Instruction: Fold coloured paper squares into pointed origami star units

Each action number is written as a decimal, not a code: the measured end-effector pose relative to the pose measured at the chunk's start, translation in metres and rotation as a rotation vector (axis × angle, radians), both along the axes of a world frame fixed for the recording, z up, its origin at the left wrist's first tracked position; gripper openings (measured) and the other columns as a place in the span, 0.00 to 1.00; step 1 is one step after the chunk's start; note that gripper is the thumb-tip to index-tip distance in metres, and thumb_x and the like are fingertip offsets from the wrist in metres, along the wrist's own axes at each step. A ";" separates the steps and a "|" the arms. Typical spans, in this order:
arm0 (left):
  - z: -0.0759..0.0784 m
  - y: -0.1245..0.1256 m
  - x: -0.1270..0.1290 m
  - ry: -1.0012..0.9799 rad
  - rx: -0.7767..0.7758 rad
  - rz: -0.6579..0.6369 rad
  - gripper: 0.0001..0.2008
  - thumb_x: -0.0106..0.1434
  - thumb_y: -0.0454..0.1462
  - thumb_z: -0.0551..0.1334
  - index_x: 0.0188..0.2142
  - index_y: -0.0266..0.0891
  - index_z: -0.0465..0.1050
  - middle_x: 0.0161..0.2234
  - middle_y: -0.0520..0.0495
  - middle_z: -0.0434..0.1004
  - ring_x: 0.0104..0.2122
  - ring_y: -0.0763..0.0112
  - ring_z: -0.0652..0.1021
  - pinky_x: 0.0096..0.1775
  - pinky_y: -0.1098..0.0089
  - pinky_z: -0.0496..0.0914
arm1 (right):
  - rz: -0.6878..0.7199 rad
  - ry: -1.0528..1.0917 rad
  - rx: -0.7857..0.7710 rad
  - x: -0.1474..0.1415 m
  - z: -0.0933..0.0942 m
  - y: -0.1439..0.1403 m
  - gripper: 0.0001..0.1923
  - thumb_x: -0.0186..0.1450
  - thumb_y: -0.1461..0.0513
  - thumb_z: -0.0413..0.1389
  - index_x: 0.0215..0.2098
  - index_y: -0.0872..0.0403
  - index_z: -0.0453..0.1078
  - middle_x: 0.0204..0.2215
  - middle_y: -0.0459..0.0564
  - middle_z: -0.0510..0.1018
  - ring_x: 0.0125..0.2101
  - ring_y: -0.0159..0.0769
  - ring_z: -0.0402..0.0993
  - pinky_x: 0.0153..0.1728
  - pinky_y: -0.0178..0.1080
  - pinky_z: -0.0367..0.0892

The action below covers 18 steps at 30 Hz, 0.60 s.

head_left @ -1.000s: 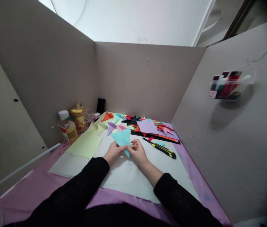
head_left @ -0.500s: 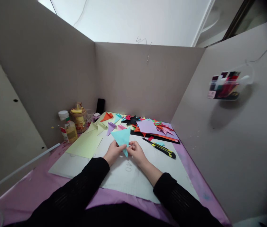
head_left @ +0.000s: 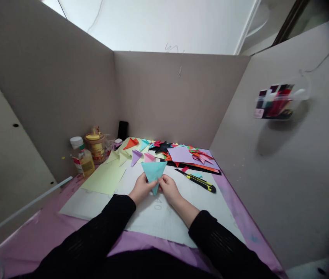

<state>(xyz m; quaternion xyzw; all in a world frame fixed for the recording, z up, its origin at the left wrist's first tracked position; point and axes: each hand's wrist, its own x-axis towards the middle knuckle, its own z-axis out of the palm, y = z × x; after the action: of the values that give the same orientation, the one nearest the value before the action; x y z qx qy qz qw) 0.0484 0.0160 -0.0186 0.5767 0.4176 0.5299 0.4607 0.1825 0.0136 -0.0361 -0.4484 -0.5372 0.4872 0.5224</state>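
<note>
Here, in the head view, both hands meet at the lower centre of the frame over a white paper sheet spread on the purple-covered surface. The left hand and the right hand each pinch the narrow lower end of a light-blue folded paper triangle, thumbs and fingers closed on it from either side, its wide edge pointing away from the person. The tip seems to hang just above the sheet, though the view is too small to tell whether it touches.

To crease it well, I judge the edges should be lined up exactly before any pressure goes on, the point held steady by one hand while the other runs the fold flat against the sheet.

Right of the hands lies a black-and-yellow utility knife, near but apart. Beyond it, at centre right, is a pile of coloured paper scraps with a lilac sheet on top. Left of centre lies a pale-green paper sheet, and at the left wall stand a small clear bottle of yellowish liquid and a yellow-lidded jar.
</note>
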 end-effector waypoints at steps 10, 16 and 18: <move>-0.004 0.006 -0.003 -0.083 -0.081 -0.019 0.16 0.45 0.35 0.68 0.35 0.33 0.70 0.31 0.44 0.77 0.29 0.66 0.75 0.32 0.69 0.69 | -0.031 -0.035 0.020 0.000 -0.002 0.003 0.14 0.59 0.52 0.51 0.22 0.53 0.61 0.15 0.41 0.65 0.17 0.30 0.61 0.19 0.33 0.57; -0.008 0.009 -0.006 -0.151 -0.113 -0.047 0.18 0.44 0.35 0.69 0.37 0.32 0.71 0.33 0.43 0.78 0.31 0.63 0.76 0.33 0.68 0.69 | 0.031 0.031 0.020 0.002 0.005 -0.001 0.11 0.55 0.58 0.56 0.20 0.54 0.60 0.14 0.39 0.64 0.16 0.27 0.59 0.19 0.31 0.55; -0.009 0.009 -0.007 -0.169 -0.112 -0.060 0.18 0.45 0.35 0.68 0.37 0.33 0.70 0.34 0.43 0.77 0.32 0.64 0.76 0.33 0.69 0.69 | 0.029 0.030 0.026 0.002 0.005 -0.001 0.11 0.55 0.58 0.56 0.20 0.54 0.61 0.13 0.39 0.64 0.16 0.27 0.59 0.19 0.31 0.54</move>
<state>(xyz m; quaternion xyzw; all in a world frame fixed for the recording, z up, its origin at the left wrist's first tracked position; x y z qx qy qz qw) 0.0417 0.0245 -0.0273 0.5157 0.3888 0.5385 0.5413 0.1843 0.0125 -0.0311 -0.4262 -0.5421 0.4943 0.5293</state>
